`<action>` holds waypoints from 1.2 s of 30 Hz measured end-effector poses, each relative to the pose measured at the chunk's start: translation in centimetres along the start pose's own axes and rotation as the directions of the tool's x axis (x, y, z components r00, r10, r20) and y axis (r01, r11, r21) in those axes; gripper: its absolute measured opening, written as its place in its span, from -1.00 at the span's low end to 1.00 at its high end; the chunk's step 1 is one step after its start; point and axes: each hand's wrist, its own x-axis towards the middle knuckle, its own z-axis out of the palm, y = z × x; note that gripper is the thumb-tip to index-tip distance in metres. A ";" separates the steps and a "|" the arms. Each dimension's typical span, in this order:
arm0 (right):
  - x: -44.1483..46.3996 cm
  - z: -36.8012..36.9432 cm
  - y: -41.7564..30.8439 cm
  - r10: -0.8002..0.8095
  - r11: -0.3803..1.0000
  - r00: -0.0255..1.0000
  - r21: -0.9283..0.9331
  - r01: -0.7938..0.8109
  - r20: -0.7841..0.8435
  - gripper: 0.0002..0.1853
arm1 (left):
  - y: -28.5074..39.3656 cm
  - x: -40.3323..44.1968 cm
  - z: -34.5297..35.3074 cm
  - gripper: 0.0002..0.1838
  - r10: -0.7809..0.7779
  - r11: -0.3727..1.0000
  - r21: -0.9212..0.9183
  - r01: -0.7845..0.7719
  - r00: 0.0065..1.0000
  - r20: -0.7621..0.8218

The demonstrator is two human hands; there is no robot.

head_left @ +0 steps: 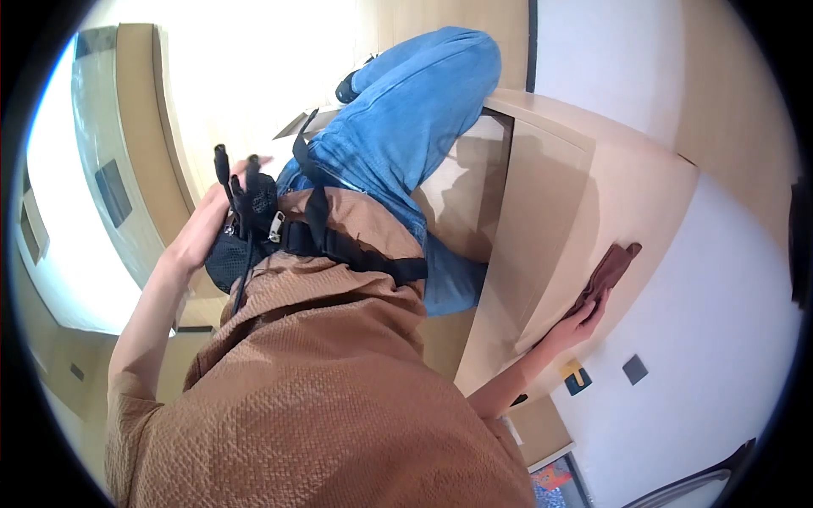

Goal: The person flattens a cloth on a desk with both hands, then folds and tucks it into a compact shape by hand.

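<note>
On the right, my right hand (586, 320) is on a folded dark brown cloth (608, 273), its fingers closed on the lower end. The cloth lies against the light wooden surface (542, 212) of a low piece of furniture. My left hand (241, 173) is beside my waist, partly hidden behind black cables (235, 182) and a black mesh pouch (230, 261). A stretched fingertip shows past the cables; the other fingers are mostly hidden, and I see nothing held there.
My bent leg in blue jeans (415, 102) is beside an open recess (466, 186) in the furniture. A white wall (694, 313) with a dark square plate (634, 369) stands on the right. A framed colourful picture (555, 483) is at the lower right. Bright panels stand at the left.
</note>
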 end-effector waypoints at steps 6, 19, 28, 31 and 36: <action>0.0 -0.1 1.4 0.001 1.000 1.000 0.011 -0.001 0.007 -0.59 | -7.6 6.0 -2.8 -0.53 -0.135 0.984 -0.114 0.139 0.990 0.040; 0.8 -0.9 1.0 -0.023 0.995 0.999 -0.095 0.026 0.040 -0.42 | -7.9 10.9 -7.4 -0.60 -0.378 0.713 0.656 0.246 0.924 0.064; 0.7 0.5 -1.6 -0.354 0.935 0.913 0.062 0.349 0.203 -0.26 | 4.5 19.3 -3.5 -0.64 -0.456 0.176 0.984 0.015 0.887 0.068; 1.2 1.3 -1.9 -0.446 0.895 0.880 0.115 0.432 0.165 -0.30 | 13.0 25.4 0.6 -0.70 -0.273 0.222 0.954 -0.201 0.926 0.259; 2.4 1.7 0.7 -0.460 0.873 0.877 0.250 0.419 0.136 -0.42 | 26.1 8.4 27.7 -0.80 0.199 0.010 0.656 -0.755 0.644 0.739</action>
